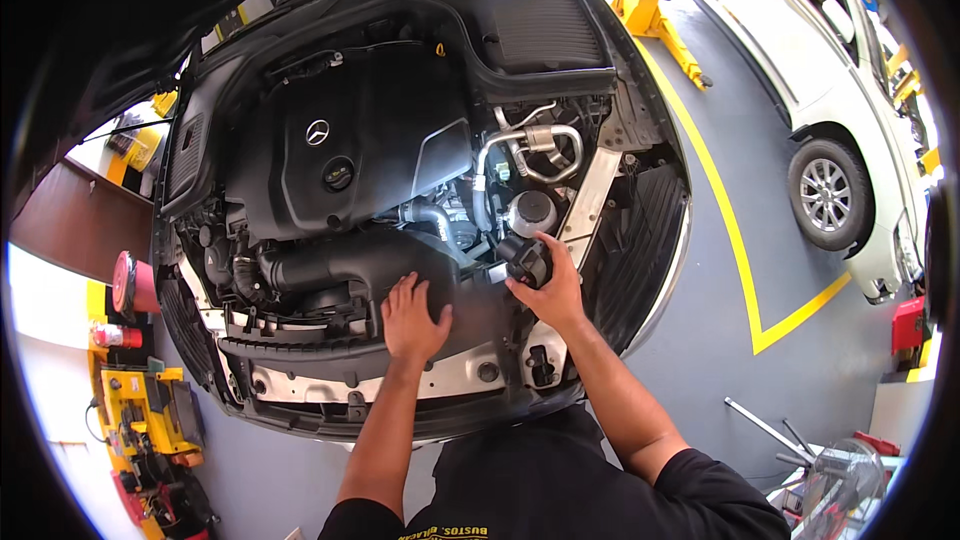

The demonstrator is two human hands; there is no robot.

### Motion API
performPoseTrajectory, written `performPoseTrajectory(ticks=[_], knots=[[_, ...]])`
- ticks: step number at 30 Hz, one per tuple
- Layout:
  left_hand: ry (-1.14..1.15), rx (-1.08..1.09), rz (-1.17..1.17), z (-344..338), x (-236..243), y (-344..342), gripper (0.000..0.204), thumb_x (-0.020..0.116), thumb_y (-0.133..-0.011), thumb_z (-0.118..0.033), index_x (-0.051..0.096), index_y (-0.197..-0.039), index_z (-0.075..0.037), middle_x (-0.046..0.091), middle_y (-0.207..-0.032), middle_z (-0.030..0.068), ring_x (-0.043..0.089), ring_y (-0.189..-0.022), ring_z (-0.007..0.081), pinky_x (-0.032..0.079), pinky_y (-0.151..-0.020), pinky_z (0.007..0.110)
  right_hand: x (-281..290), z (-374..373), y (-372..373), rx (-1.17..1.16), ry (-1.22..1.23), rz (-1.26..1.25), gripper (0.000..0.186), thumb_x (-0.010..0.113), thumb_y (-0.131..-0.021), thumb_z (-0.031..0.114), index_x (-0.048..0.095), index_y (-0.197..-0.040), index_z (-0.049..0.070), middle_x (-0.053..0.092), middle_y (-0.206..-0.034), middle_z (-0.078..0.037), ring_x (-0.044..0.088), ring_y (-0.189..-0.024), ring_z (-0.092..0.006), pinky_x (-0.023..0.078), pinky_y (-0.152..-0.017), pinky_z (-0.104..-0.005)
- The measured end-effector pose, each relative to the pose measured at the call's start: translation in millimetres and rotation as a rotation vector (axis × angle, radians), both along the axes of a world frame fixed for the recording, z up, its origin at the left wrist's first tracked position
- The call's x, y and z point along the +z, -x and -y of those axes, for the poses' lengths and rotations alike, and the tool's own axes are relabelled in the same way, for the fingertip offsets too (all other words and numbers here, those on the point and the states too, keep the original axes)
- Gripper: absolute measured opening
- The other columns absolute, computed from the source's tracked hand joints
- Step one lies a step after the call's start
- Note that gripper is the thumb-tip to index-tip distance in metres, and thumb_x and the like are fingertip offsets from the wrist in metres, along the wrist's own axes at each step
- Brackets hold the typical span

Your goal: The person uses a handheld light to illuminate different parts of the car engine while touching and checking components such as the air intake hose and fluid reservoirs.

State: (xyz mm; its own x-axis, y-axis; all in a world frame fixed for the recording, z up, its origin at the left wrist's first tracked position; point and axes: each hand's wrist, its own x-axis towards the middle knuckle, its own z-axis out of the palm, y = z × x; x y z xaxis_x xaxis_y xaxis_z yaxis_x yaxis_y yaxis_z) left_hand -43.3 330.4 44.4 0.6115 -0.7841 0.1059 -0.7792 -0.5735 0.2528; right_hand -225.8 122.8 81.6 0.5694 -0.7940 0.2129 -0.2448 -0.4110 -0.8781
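An open engine bay lies in front of me. My left hand (412, 320) rests with its fingers spread on the black plastic air intake duct (350, 265) along the front of the engine. My right hand (552, 288) has thumb and fingers closed around a black plastic part (524, 258), whose exact kind I cannot make out. Just beyond that part sits a round grey-topped reservoir (532, 213). A looped metal pipe (575, 155) runs behind it. The large black engine cover (370, 130), with an oil filler cap (338, 175), fills the middle of the bay.
The raised hood (90, 30) hangs at upper left. A light metal front crossmember (380, 387) runs between me and the engine. To the right stand a yellow lift post (640, 0) and a white car (790, 40). Yellow equipment (140, 410) stands at lower left.
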Motion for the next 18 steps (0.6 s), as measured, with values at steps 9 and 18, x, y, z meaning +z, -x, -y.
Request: performPoseTrajectory(ticks=[9, 18], knots=[[1.158, -0.386, -0.359, 75, 325, 16, 0.063, 0.074, -0.093, -0.038, 0.057, -0.138, 0.003, 0.059, -0.142, 0.0245, 0.06, -0.129, 0.036, 0.049, -0.111, 0.049, -40, 90, -17, 0.111, -0.042, 0.063, 0.084, 0.095, -0.071, 0.018, 0.056, -0.144, 0.004, 0.063, -0.128, -0.016, 0.064, -0.122, -0.0334, 0.051, -0.107, -0.041], [1.224, -0.419, -0.384, 81, 355, 2, 0.071, 0.071, -0.092, -0.051, 0.06, -0.137, 0.004, 0.056, -0.147, 0.0254, 0.06, -0.131, 0.0376, 0.052, -0.108, 0.047, -54, 120, -50, 0.19, -0.042, 0.125, 0.083, 0.094, -0.073, 0.011, 0.054, -0.146, 0.002, 0.064, -0.127, -0.014, 0.065, -0.118, -0.0253, 0.052, -0.104, -0.0364]])
